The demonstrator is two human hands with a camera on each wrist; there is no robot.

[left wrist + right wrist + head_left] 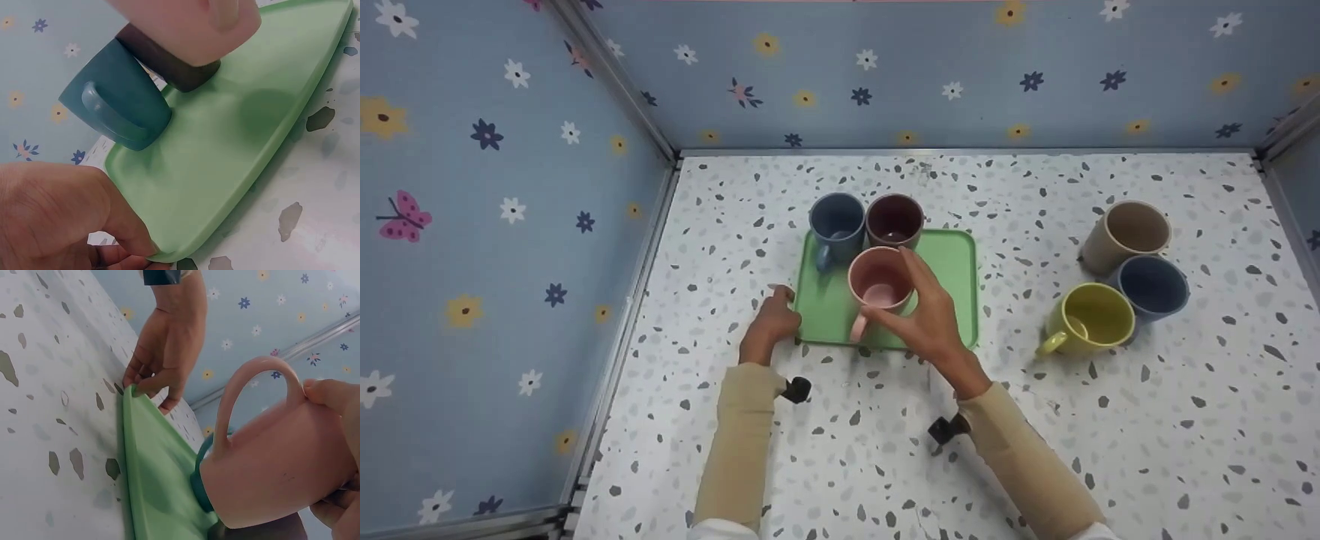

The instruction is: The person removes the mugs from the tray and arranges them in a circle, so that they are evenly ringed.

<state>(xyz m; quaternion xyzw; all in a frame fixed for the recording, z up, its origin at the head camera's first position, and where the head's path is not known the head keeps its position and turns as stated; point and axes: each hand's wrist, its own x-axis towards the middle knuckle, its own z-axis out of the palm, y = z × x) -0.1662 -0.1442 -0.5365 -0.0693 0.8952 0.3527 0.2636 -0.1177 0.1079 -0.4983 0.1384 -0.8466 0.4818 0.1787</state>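
The right hand (931, 315) curls fingers and thumb round the smooth, rounded pink mug (879, 283), held just over the flat green tray (952, 259), handle toward the wrist. Just beyond the fingertips stand a blue mug (837, 223) and a maroon mug (894, 220), touching. The left hand (769, 325) pinches the tray's raised left rim; the tray's right half lies bare. Speckled tabletop (840, 450) surrounds it.

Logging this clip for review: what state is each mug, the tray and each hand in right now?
Pink mug: upright, gripped by right hand over tray.
Blue mug: upright on tray.
Maroon mug: upright on tray.
Green tray: flat on table, left hand pinching its edge.
Beige mug, dark blue mug, yellow mug: on table, off tray.
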